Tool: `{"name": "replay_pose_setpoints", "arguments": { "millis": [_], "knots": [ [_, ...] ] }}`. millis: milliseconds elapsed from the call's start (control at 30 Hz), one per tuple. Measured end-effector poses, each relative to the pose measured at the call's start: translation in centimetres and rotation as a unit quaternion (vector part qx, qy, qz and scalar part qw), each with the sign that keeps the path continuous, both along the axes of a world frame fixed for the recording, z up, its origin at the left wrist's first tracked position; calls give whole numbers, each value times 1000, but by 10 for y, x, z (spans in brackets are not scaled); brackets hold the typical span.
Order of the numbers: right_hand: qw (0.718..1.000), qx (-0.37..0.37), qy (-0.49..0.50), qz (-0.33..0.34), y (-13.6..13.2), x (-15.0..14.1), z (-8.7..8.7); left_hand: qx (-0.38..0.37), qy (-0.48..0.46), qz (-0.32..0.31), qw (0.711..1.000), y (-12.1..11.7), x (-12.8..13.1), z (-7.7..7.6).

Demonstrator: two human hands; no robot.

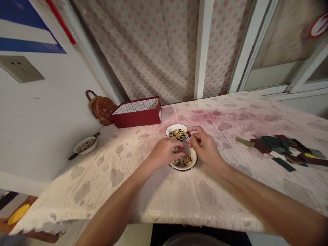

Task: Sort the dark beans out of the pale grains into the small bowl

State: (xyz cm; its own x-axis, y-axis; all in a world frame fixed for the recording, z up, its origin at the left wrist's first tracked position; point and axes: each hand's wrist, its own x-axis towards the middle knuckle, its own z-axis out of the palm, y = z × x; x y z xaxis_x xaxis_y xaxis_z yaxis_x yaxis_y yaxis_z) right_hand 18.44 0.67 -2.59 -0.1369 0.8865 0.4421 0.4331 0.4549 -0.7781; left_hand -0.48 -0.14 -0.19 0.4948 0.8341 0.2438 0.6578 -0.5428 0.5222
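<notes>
Pinching a flat maroon piece (pixel 189 134) with right hand (pixel 205 147); curling half-open left hand (pixel 165 151) over round, dark-rimmed white bowl (pixel 194 156), cannot tell if holding anything; probably needs steadiness.

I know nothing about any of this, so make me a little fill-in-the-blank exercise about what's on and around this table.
The open box is ____ on its outer sides.
The curtain is printed with pink polka ____.
A small dark piece is pinched in the ____ hand.
The number of white bowls right by the hands is ____.

Missing words: red; dots; right; two.
</notes>
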Motion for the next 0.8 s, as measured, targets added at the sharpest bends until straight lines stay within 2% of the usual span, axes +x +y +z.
{"name": "replay_pose_setpoints", "arguments": {
  "millis": [67,167,433,533,600,700,800],
  "knots": [
    [1000,-3,-1,-5,1,0,0,10,74,-27,997,-4,4,1],
    [1000,-9,-7,-5,2,0,-1,12,122,-24,992,-5,9,-1],
    [1000,-4,2,8,1,-1,-3,21,113,-5,993,-6,9,-4],
    [1000,-6,-2,9,-1,-2,-1,-4,24,18,1000,-5,7,-5],
    [1000,-8,-3,18,-3,-2,1,-50,-99,33,993,-3,5,-6],
    [999,-10,8,41,-6,-3,3,-147,-297,52,942,2,3,-7],
    [997,-15,28,73,-8,-4,3,-228,-419,65,876,7,1,-7]
  ]
}}
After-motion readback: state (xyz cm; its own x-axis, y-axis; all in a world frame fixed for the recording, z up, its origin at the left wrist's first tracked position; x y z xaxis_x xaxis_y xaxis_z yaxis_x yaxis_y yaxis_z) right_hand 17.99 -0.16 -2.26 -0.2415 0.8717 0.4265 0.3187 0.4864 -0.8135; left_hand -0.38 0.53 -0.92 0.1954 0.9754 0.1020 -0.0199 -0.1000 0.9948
